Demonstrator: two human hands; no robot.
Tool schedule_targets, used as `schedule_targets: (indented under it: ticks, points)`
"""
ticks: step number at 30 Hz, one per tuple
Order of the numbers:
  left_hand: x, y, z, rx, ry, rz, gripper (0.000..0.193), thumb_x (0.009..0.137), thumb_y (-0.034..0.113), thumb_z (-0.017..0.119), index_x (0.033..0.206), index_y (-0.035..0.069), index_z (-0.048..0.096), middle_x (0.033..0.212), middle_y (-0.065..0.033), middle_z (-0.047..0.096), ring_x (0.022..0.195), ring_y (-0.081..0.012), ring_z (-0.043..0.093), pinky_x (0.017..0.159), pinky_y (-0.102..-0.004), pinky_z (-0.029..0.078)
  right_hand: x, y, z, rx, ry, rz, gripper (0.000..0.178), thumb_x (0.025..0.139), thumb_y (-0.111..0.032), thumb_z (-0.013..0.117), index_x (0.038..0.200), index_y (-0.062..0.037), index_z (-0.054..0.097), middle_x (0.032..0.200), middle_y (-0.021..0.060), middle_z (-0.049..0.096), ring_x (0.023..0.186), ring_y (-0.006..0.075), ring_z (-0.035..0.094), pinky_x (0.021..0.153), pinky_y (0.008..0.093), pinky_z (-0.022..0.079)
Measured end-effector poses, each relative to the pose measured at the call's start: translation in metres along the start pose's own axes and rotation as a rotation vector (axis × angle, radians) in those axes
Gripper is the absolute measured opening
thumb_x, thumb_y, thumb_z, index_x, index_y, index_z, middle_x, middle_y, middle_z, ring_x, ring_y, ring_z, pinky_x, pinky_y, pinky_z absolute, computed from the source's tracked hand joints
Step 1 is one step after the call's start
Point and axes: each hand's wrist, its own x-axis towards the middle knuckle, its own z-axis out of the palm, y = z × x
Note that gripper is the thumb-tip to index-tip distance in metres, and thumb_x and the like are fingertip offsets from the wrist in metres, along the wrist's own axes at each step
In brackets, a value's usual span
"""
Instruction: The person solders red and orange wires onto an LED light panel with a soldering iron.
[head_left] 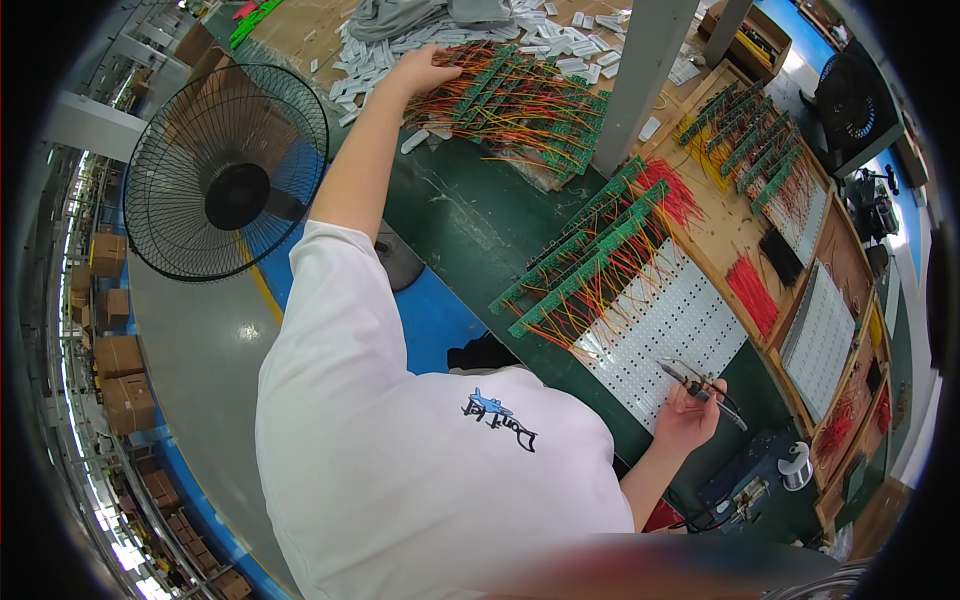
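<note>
My left hand (424, 72) reaches to the far side of the bench, at the left edge of a pile of green circuit boards (560, 140) with red and yellow wires. Its thumb and forefinger are apart; the other fingers are partly hidden. In my right hand (688, 418), at the near right, is a soldering iron (690, 380), its tip pointing up and left over a white perforated plate (655, 345). Long green circuit boards (590, 262) with wires lie side by side along the plate's left edge.
A solder spool (796, 468) stands by a dark soldering stand (742, 492). White plastic pieces (560, 42) litter the far bench. A grey post (645, 85) rises beside the pile. Wooden trays hold red wires (750, 295). A fan (228, 175) stands at the left.
</note>
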Motion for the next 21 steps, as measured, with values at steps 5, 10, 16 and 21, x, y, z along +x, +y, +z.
schedule_targets:
  ticks: [5, 10, 16, 21]
  points:
    - [-0.019, 0.055, -0.003, 0.239, 0.190, 0.106, 0.075, 0.081, 0.054, 0.074, 0.141, 0.013, 0.057, 0.134, -0.0206, 0.063, 0.117, -0.0350, 0.065, 0.097, -0.0428, 0.053, 0.002, 0.001, 0.007, -0.032, -0.018, 0.003, 0.023, 0.096, -0.015, 0.060, 0.119, -0.0129, 0.058, 0.108, 0.0076, 0.070, 0.074, 0.0156, 0.056, 0.060, 0.0280, 0.041]
    - [-0.013, 0.080, 0.009, 0.483, 0.012, 0.076, 0.076, 0.076, 0.052, 0.077, 0.138, 0.012, 0.059, 0.130, -0.0143, 0.067, 0.118, -0.0300, 0.065, 0.098, -0.0433, 0.053, -0.001, 0.002, 0.007, -0.056, 0.088, -0.034, 0.020, 0.096, -0.013, 0.060, 0.116, -0.0131, 0.056, 0.105, 0.0088, 0.070, 0.074, 0.0162, 0.058, 0.058, 0.0285, 0.042]
    - [-0.030, 0.106, 0.017, 0.643, 0.006, 0.000, 0.057, 0.080, 0.046, 0.072, 0.130, 0.019, 0.063, 0.126, -0.0062, 0.069, 0.118, -0.0268, 0.066, 0.098, -0.0492, 0.051, -0.003, 0.000, 0.010, -0.093, 0.093, -0.039, 0.017, 0.097, -0.012, 0.060, 0.112, -0.0124, 0.054, 0.101, 0.0091, 0.071, 0.071, 0.0165, 0.058, 0.058, 0.0287, 0.043]
    - [-0.046, 0.111, 0.022, 0.751, 0.065, 0.075, 0.045, 0.089, 0.049, 0.066, 0.121, 0.018, 0.066, 0.117, -0.0065, 0.072, 0.112, -0.0264, 0.067, 0.093, -0.0475, 0.053, -0.004, 0.001, 0.006, -0.111, 0.114, -0.058, 0.016, 0.098, -0.012, 0.059, 0.112, -0.0120, 0.053, 0.097, 0.0081, 0.070, 0.071, 0.0159, 0.057, 0.059, 0.0292, 0.044]
